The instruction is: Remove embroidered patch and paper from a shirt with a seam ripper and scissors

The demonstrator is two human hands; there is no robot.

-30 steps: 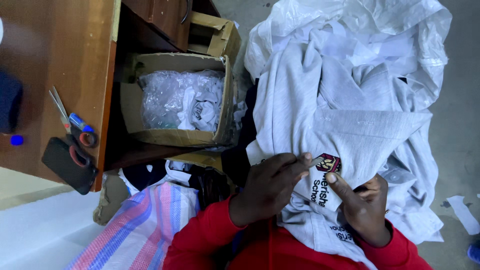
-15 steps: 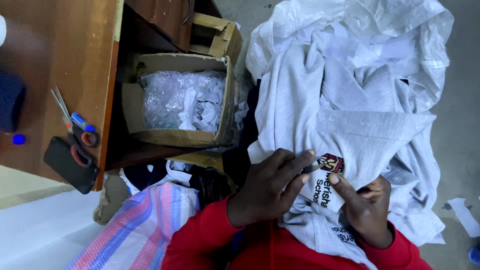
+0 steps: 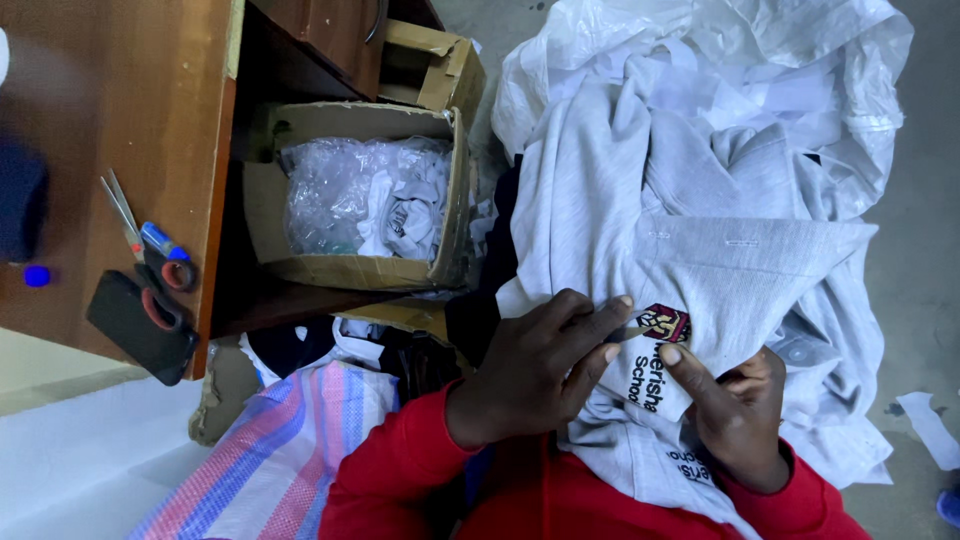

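The tabletop (image 3: 110, 110) takes the left side, with scissors (image 3: 140, 250), a pen (image 3: 160, 240) and a phone (image 3: 140, 325) lying near its right edge. Right of it, lower down, an open box (image 3: 355, 205) holds plastic bags (image 3: 340, 190); a smaller box (image 3: 435, 65) sits behind it. A shirt (image 3: 680, 200) is heaped on the right, over a plastic sheet (image 3: 800, 40) at the far side. Both hands meet on the shirt's near part, left hand (image 3: 535, 370) beside right hand (image 3: 735, 410), at a badge (image 3: 663, 322). A woven sack (image 3: 270, 450) lies near left.

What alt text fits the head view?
Two hands, left hand and right hand, pinch a grey shirt around its small badge. A cardboard box of plastic bags sits beside it, with scissors on the desk.
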